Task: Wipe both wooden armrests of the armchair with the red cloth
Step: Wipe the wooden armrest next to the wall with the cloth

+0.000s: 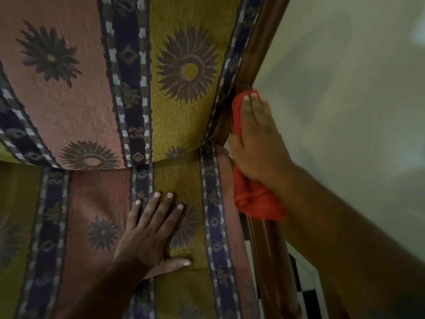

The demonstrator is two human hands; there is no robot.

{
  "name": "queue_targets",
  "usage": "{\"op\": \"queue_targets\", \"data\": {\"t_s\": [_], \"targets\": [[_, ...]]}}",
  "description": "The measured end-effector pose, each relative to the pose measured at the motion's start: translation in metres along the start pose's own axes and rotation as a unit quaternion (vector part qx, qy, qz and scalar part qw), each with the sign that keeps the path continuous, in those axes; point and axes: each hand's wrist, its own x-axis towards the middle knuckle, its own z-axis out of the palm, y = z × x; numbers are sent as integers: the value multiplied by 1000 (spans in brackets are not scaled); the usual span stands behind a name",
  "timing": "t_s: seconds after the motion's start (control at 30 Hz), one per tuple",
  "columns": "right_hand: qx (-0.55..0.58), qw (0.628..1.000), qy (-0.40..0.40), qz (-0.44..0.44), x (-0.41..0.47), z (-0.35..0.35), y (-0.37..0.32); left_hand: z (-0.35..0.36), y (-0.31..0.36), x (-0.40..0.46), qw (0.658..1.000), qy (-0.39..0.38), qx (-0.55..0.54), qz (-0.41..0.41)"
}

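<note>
The armchair fills the view, its seat cushion (96, 226) and backrest (76, 88) covered in striped fabric with sun patterns. Along its right side runs the dark wooden armrest (269, 245), which meets the wooden back frame (257, 47) higher up. My right hand (257, 143) presses the red cloth (255, 199) flat against the wood where armrest and back frame join. Part of the cloth sticks out past my fingertips and a bunch hangs below my wrist. My left hand (151, 229) lies flat on the seat cushion, fingers spread, holding nothing. The other armrest is out of view.
A pale wall (345, 88) stands close to the right of the armchair. A strip of black-and-white tiled floor (305, 291) shows between the armrest and my right forearm.
</note>
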Motion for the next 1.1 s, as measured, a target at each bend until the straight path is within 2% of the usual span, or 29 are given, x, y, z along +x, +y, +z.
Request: {"op": "queue_targets", "data": {"t_s": [0.17, 0.33, 0.47, 0.73, 0.87, 1.1], "targets": [[12, 1000, 17, 15, 31, -4, -1, 0, 0, 0, 1000, 13, 21, 5], [27, 1000, -6, 7, -29, -1, -1, -4, 1, -1, 999, 26, 22, 4], [-15, 999, -20, -32, -86, 5, 5, -9, 5, 1, 999, 26, 21, 1], [-83, 996, -20, -27, -62, 8, 1, -8, 5, 3, 998, 36, 50, -11], [-65, 997, -28, -24, -71, 7, 0, -8, 10, 0, 997, 39, 65, -16], [-56, 995, -31, -74, -115, 9, 5, -12, 11, 1, 997, 17, 75, -28]]}}
